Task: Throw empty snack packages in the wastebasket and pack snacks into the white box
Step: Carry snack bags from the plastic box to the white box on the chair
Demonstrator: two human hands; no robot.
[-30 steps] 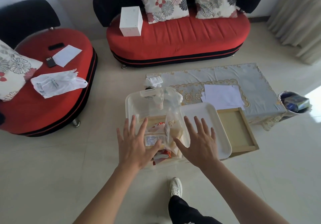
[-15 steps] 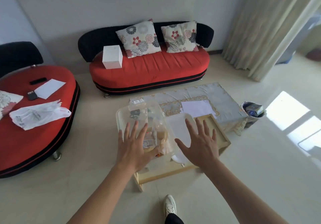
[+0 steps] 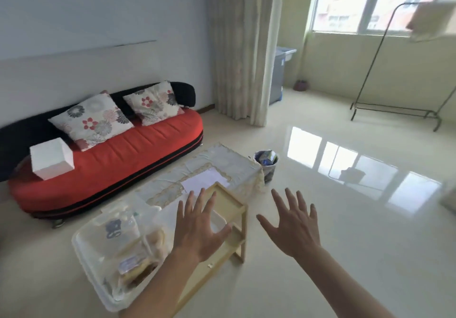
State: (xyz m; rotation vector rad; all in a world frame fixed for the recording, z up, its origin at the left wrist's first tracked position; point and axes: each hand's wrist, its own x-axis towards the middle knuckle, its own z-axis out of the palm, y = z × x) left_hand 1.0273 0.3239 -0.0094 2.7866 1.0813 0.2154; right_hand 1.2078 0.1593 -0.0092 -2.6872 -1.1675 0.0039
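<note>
On table (image 3: 243, 240), clear snack box (image 3: 85, 251), lengthwise near-to-far

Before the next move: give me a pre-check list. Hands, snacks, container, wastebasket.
1. Left hand free, fingers spread, holding nothing: ok.
2. Right hand free, fingers spread, holding nothing: ok.
3. Snack packets inside the clear container: ok.
4. Wastebasket in view on the floor by the cloth-covered table, with packages in it: ok.
5. No empty packages left outside the wastebasket: cannot tell, the frame is blurred.
6. Container lid in place: cannot tell, the left hand covers that side.
</note>
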